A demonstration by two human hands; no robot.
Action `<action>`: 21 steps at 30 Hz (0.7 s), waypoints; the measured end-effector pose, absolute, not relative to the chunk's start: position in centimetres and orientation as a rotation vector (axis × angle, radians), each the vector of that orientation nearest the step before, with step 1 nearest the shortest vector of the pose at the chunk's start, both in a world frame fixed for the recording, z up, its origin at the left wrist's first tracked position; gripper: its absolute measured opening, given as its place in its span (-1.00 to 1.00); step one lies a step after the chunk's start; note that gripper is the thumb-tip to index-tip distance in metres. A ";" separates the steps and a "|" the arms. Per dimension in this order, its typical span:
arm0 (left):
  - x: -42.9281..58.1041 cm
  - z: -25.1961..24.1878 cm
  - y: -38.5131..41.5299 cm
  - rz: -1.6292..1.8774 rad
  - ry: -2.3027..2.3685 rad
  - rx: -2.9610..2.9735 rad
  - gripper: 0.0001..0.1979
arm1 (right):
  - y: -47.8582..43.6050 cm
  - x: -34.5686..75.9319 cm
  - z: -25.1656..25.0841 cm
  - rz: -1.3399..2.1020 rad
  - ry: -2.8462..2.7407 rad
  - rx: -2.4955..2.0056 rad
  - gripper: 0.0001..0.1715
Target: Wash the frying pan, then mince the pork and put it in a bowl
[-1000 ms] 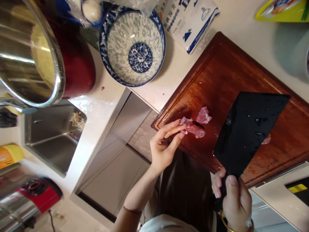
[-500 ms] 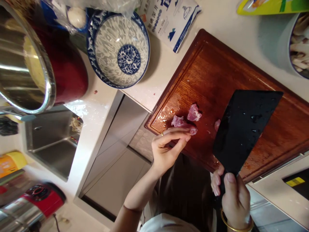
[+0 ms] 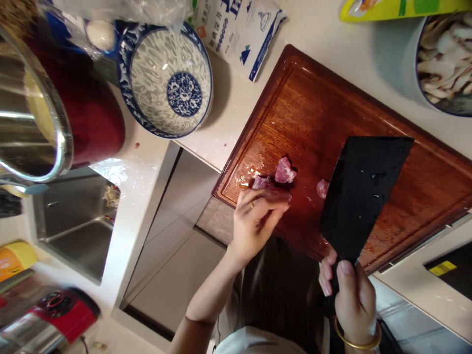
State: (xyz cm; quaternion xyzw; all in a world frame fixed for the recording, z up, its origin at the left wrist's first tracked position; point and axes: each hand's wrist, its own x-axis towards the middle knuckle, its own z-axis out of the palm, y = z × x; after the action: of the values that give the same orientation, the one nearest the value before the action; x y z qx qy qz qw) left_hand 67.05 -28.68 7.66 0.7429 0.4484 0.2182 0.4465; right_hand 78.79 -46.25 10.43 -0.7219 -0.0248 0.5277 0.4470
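Observation:
My right hand (image 3: pixel 352 297) is wrapped round the handle of a dark cleaver (image 3: pixel 365 196), whose wet broad blade is held over the wooden cutting board (image 3: pixel 306 93). At the board's near left edge my left hand (image 3: pixel 254 221) pinches a strip of raw meat (image 3: pixel 282 193), its fingers covering part of it. A chunk of raw meat (image 3: pixel 285 170) lies just beyond those fingertips. Beside the blade's left edge sits a smaller meat piece (image 3: pixel 322 188), which the cleaver may partly hide.
A blue-and-white bowl (image 3: pixel 151 88) stands left of the board, near a salt packet (image 3: pixel 239 37). Sliced mushrooms fill a bowl (image 3: pixel 411 64) at upper right. A red pot (image 3: pixel 99 123) and a steel sink (image 3: pixel 73 221) are at left; below them is a red appliance (image 3: pixel 66 309).
The view has shifted slightly, so most things sit further left. My left fingers have closed further over the meat strip. The small piece beside the cleaver shows more fully.

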 end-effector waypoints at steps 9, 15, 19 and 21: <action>75.8 5.9 -31.9 0.397 0.777 2.032 -0.79 | -47.2 80.5 11.7 0.998 -0.137 -1.943 -0.76; 75.0 5.9 -31.4 0.537 0.987 2.119 -0.84 | -48.1 81.8 11.5 0.995 -0.061 -1.909 -0.75; 70.0 5.9 -26.9 0.779 1.620 2.106 -0.91 | -48.3 81.5 11.1 1.049 -0.043 -1.881 -0.74; 67.8 5.6 -24.5 0.776 1.793 2.128 -0.83 | -48.2 81.2 11.0 1.064 -0.074 -1.890 -0.74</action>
State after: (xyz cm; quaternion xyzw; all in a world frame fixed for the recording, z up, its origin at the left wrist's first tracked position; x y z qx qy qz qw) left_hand 67.75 -24.46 5.58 0.7308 0.6157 0.2665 0.1258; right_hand 81.25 -48.23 10.96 -0.7701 -0.0302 0.4335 0.4670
